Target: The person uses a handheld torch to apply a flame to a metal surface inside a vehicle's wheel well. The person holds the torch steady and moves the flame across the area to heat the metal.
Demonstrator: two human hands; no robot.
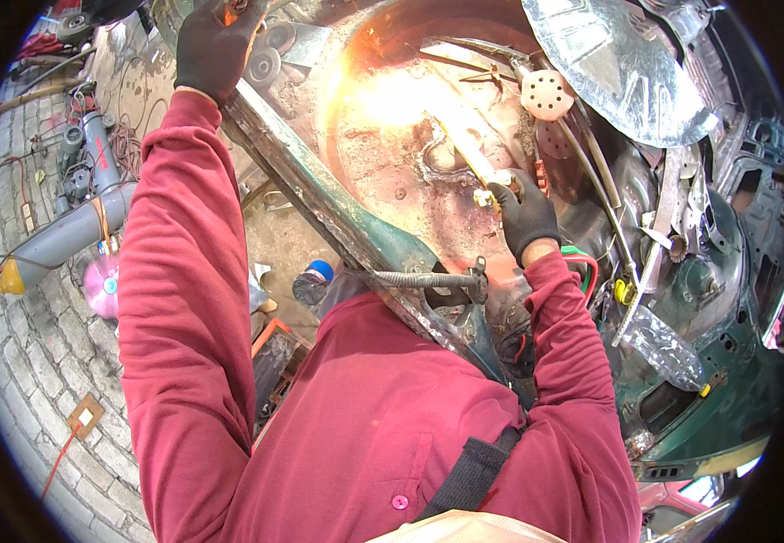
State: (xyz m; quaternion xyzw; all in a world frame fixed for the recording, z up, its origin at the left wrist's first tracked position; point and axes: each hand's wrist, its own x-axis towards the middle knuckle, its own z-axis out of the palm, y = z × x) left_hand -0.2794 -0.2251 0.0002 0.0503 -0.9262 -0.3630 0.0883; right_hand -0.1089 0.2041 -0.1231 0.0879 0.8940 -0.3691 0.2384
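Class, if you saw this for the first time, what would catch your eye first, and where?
The white-orange glow at upper centre, beyond the torch in the gloved right hand. Then the shiny metal sheet, upper right, and the maroon shirt below.

Head cam, wide fisheye; on wearer's head, faces steeply down past maroon shirt [346, 425], v. near; L hand [215, 52] & R hand [527, 217] farther; brick paving [25, 362] L, green bodywork [745, 398] R
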